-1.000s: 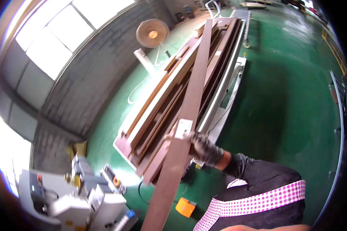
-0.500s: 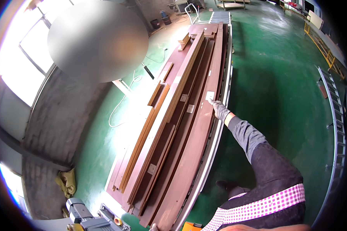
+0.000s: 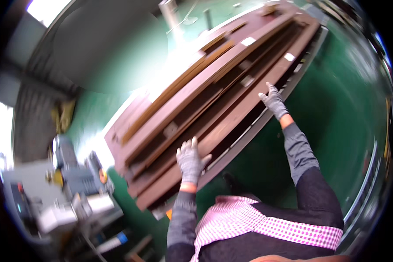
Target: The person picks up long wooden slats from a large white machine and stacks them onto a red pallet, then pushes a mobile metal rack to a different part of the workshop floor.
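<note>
A long reddish-brown plank (image 3: pixel 231 123) lies along the near side of a stack of boards, with a white label (image 3: pixel 289 57) toward its far end. My left hand (image 3: pixel 190 162), in a grey knit glove, is over the plank's near part, fingers stretched and spread. Farther along, my right hand (image 3: pixel 274 102), gloved the same way, is at the plank's outer edge with thumb and fingers apart. Neither hand grips anything. Blur hides whether the fingers touch the wood.
More brown boards (image 3: pixel 183 102) of differing lengths lie beyond the plank. Under the stack's near side runs a pale rail (image 3: pixel 249 135). A grey motor machine (image 3: pixel 81 179) stands at the lower left. Green floor (image 3: pixel 323 113) extends to the right, with a ladder-like metal frame (image 3: pixel 366 181) near the rim.
The view has swung, so the stack lies more slantwise. My left hand has come up from the lower edge onto the plank's area. My right hand has moved away from the label, fingers spread.
</note>
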`<state>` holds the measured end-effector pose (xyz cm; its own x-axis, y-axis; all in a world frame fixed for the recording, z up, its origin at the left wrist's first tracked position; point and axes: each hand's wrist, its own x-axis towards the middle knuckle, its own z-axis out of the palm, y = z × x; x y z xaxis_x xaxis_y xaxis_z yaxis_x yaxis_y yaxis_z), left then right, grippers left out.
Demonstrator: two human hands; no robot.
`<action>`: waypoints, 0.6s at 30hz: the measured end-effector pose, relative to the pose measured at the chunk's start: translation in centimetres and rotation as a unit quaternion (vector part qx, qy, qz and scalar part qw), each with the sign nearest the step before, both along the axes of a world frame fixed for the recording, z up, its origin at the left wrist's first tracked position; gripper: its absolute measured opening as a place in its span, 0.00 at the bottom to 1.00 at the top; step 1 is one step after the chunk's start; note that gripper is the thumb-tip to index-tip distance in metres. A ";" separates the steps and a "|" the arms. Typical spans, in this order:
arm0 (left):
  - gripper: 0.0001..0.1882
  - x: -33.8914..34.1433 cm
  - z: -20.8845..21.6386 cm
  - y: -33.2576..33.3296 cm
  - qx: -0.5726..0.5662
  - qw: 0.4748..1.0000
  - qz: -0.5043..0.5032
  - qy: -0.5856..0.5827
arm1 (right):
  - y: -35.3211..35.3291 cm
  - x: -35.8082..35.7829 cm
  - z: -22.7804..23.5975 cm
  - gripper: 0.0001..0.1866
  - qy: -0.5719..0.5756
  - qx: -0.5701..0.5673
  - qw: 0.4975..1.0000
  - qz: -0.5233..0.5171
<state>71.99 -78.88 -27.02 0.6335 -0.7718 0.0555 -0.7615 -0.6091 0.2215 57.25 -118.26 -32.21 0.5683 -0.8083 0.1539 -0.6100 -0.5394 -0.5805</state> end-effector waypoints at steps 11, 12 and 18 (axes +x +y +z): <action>0.35 1.3 -2.8 8.6 0.071 0.983 0.130 0.110 | 11.5 4.7 0.6 0.50 0.170 -0.164 0.883 0.405; 0.32 0.9 -3.2 8.7 0.071 0.982 0.134 0.110 | 10.4 4.6 -0.9 0.49 0.141 -0.191 0.873 0.427; 0.58 -1.4 -2.6 13.0 0.073 0.984 0.125 0.101 | 11.1 5.0 -3.1 0.53 0.339 -0.205 0.855 0.335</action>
<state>70.58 -65.89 -29.62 0.7919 -0.5802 -0.1906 -0.5327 -0.8089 0.2488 62.29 -107.17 -35.30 0.9536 -0.2227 -0.2027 -0.2047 -0.9730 0.1062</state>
